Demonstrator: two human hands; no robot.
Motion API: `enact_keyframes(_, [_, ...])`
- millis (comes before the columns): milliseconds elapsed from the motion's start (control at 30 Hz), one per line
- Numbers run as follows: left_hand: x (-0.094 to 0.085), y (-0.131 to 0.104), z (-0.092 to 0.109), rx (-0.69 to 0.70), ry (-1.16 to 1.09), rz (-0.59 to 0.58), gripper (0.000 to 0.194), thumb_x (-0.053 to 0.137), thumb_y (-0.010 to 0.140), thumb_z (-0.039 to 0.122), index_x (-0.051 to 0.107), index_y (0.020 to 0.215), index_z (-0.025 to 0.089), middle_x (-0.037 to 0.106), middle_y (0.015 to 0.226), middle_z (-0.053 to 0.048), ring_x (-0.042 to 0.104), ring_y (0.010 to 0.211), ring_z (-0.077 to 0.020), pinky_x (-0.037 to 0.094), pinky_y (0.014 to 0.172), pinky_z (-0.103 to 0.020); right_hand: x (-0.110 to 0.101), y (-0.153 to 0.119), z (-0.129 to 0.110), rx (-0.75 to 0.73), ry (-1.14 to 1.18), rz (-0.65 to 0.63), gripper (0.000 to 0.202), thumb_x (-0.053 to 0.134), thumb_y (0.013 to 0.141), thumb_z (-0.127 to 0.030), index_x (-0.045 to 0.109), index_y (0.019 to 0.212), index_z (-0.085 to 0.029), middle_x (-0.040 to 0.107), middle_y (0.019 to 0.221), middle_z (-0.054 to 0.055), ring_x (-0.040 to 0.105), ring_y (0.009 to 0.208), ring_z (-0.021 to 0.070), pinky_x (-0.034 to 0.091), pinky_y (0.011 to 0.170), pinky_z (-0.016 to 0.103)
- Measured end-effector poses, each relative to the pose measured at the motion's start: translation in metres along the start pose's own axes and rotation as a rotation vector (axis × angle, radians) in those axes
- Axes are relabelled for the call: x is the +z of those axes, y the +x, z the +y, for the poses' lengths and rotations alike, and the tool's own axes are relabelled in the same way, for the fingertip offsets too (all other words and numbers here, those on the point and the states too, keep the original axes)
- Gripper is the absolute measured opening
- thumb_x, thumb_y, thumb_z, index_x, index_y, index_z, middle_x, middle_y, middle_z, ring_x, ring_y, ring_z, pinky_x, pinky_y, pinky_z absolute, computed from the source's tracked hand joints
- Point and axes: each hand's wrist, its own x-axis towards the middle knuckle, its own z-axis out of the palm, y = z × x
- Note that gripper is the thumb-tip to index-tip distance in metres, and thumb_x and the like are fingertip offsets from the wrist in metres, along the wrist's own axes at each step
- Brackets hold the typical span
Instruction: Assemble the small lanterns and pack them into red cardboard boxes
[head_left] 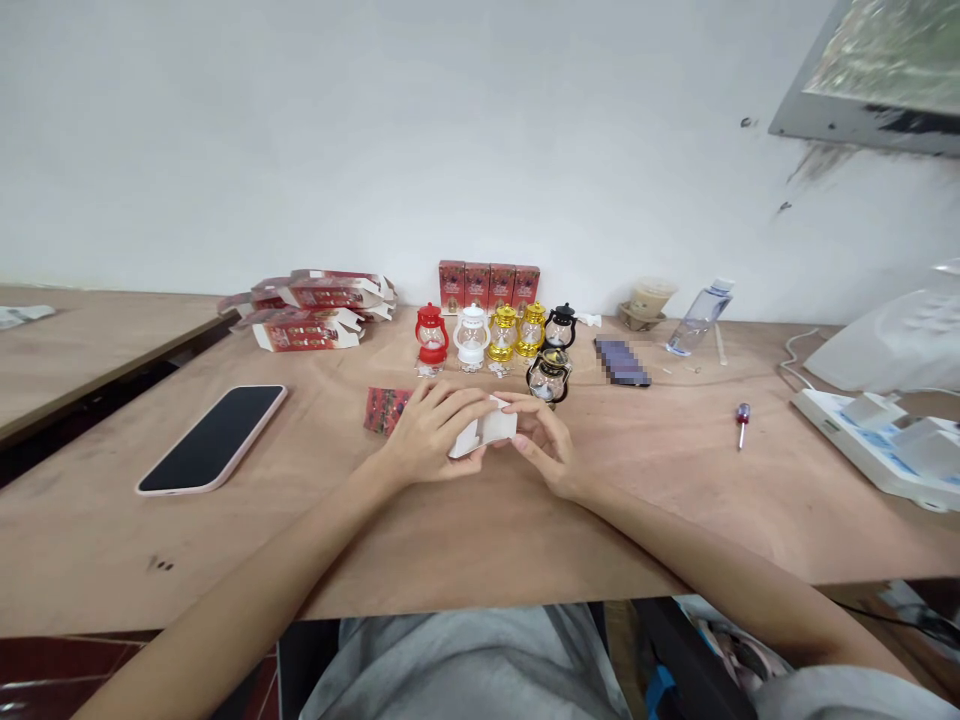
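Between my two hands is a small red cardboard box (384, 408) with white inner flaps (495, 427) at its near right end. My left hand (435, 430) wraps over the middle of the box and hides much of it. On the right, my right hand (547, 445) pinches the edge of a white flap between thumb and fingers. Just beyond the hands stand small lanterns: a red lantern (431, 335), a white lantern (472, 337), two gold lanterns (502, 335), a black lantern (560, 328) and a black-and-bronze lantern (549, 378) closest to my right hand.
Several closed red boxes (489, 287) stand against the wall. Flattened red cartons (315, 310) lie at the back left, a phone (214, 440) nearer. Rightward are another phone (622, 362), a cup (651, 298), a bottle (699, 318), a screwdriver (742, 425) and a power strip (877, 450).
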Motion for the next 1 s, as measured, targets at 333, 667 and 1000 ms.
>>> enact_keyframes(333, [-0.002, 0.0, 0.001, 0.024, 0.054, 0.024, 0.014, 0.055, 0.077, 0.028, 0.057, 0.087, 0.018, 0.064, 0.094, -0.009, 0.055, 0.08, -0.02, 0.039, 0.069, -0.034, -0.003, 0.002, 0.004, 0.011, -0.041, 0.13, 0.021, 0.055, 0.085, -0.043, 0.055, 0.092, -0.023, 0.057, 0.122, 0.007, 0.057, 0.103, 0.0204, 0.05, 0.08, 0.035])
enact_keyframes(667, [-0.002, -0.003, 0.002, -0.061, 0.018, 0.058, 0.01, 0.055, 0.073, 0.023, 0.059, 0.08, 0.018, 0.059, 0.098, -0.012, 0.056, 0.087, -0.0213, 0.046, 0.071, -0.034, 0.001, 0.005, 0.004, 0.167, 0.149, 0.043, 0.032, 0.065, 0.077, -0.043, 0.057, 0.103, -0.026, 0.053, 0.121, 0.005, 0.058, 0.088, 0.0167, 0.056, 0.073, 0.035])
enact_keyframes(1000, [-0.001, -0.002, 0.006, 0.03, -0.125, 0.051, 0.038, 0.06, 0.076, 0.027, 0.049, 0.111, 0.02, 0.06, 0.105, -0.013, 0.059, 0.09, -0.0208, 0.048, 0.074, -0.033, 0.011, 0.006, -0.005, 0.166, 0.181, 0.011, 0.03, 0.073, 0.07, -0.036, 0.05, 0.086, -0.024, 0.057, 0.106, 0.001, 0.058, 0.094, 0.0142, 0.051, 0.083, 0.032])
